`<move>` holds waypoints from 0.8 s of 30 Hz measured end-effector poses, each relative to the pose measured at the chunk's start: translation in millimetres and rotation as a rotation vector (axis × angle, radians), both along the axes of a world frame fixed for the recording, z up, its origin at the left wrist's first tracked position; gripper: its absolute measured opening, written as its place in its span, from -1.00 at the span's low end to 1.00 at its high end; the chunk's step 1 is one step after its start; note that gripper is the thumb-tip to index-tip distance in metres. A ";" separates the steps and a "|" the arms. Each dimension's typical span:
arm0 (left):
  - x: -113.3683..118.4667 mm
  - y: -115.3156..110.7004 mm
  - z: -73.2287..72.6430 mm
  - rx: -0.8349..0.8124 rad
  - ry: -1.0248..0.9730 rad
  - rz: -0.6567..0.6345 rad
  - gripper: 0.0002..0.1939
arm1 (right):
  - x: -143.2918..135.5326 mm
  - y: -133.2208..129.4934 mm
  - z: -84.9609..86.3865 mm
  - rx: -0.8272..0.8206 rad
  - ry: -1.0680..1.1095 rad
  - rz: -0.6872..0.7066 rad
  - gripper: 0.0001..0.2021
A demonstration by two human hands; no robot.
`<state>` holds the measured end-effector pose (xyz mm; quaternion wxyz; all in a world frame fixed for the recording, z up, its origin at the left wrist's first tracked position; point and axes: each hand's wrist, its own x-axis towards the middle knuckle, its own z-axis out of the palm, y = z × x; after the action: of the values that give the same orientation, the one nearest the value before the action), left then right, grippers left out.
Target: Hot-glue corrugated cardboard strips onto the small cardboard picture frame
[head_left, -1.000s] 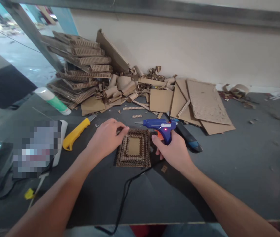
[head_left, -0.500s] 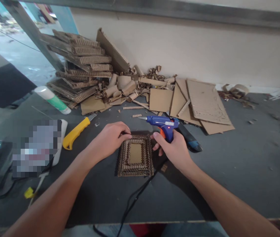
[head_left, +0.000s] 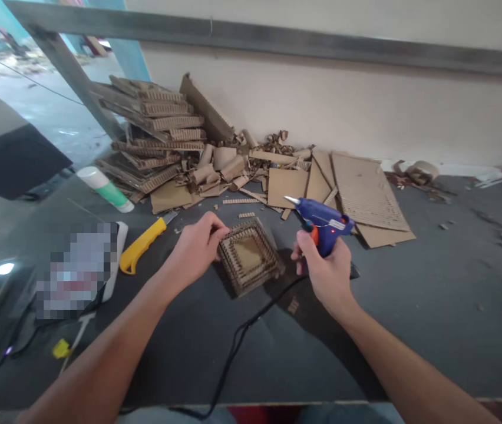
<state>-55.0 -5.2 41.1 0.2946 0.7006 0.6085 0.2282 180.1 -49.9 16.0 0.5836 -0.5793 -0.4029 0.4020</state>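
My left hand (head_left: 201, 242) pinches the upper left edge of a small cardboard piece (head_left: 251, 254) built of nested rectangular frames of corrugated strips, which is turned at an angle over the dark table. To its right, my right hand (head_left: 324, 262) is wrapped round the handle of a blue glue gun (head_left: 328, 221) with an orange trigger and a small lit red light. The gun's metal nozzle points to the upper left, away from the cardboard piece. A black cable (head_left: 244, 327) runs across the table below the piece.
Stacked cardboard pieces (head_left: 171, 123), curled scraps (head_left: 228, 165) and flat sheets (head_left: 368, 191) lie at the back. On the left are a yellow cutter (head_left: 142, 244), a white and green bottle (head_left: 106, 188) and a blurred-out object (head_left: 78, 271). A metal bar (head_left: 251, 35) crosses above.
The cardboard piece, flat and straight before, is now turned, with its upper left edge in my left hand. My right hand has moved right with the glue gun, whose nozzle now tilts upward.
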 end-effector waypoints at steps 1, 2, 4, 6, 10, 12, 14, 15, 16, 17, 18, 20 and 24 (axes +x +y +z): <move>-0.2 1.2 -1.4 -0.020 -0.092 0.047 -0.82 | 0.6 -0.1 0.2 0.013 0.031 -0.007 -0.62; 0.2 2.4 -2.8 -0.038 -0.200 0.086 -0.82 | 1.1 -0.3 0.1 0.016 0.056 -0.002 -0.61; 3.2 3.6 -4.6 -0.071 -0.417 0.130 -0.71 | 1.3 -0.3 -1.0 0.003 0.056 0.027 -0.60; 8.8 2.1 -4.2 -0.125 -0.582 0.110 -0.63 | 0.9 0.1 -2.5 -0.012 -0.015 0.040 -0.62; 20.9 -7.7 0.4 -0.260 -0.750 -0.011 -0.65 | -0.2 1.3 -4.0 -0.053 -0.266 -0.060 -0.63; 24.0 -12.0 1.0 -0.313 -0.783 -0.063 -0.63 | -0.8 1.3 -2.8 -0.067 -0.261 -0.062 -0.63; 24.5 -13.4 -0.9 -0.336 -0.783 -0.110 -0.58 | -1.5 1.1 -0.7 -0.056 -0.165 -0.024 -0.63; 23.9 -13.0 -2.7 -0.342 -0.770 -0.130 -0.54 | -1.8 1.1 0.2 -0.049 -0.126 -0.013 -0.63; 23.0 -12.0 -4.8 -0.345 -0.757 -0.142 -0.50 | -1.9 1.1 0.8 -0.044 -0.107 -0.011 -0.63; 21.8 -10.7 -6.8 -0.337 -0.751 -0.139 -0.44 | -1.8 1.1 0.9 -0.043 -0.106 -0.014 -0.63; 20.6 -9.3 -8.6 -0.323 -0.749 -0.123 -0.37 | -1.5 1.2 0.4 -0.042 -0.113 -0.011 -0.63; 18.7 -7.0 -10.7 -0.288 -0.751 -0.069 -0.23 | -0.5 1.4 -2.2 -0.040 -0.137 0.013 -0.62; 18.2 -6.4 -7.6 -0.322 -0.702 -0.110 -0.27 | 1.7 0.6 -8.3 -0.020 -0.260 0.057 -0.65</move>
<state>-36.8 -11.6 33.5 0.6029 0.5562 0.4604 0.3394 181.8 -49.3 7.7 0.5089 -0.6207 -0.4873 0.3439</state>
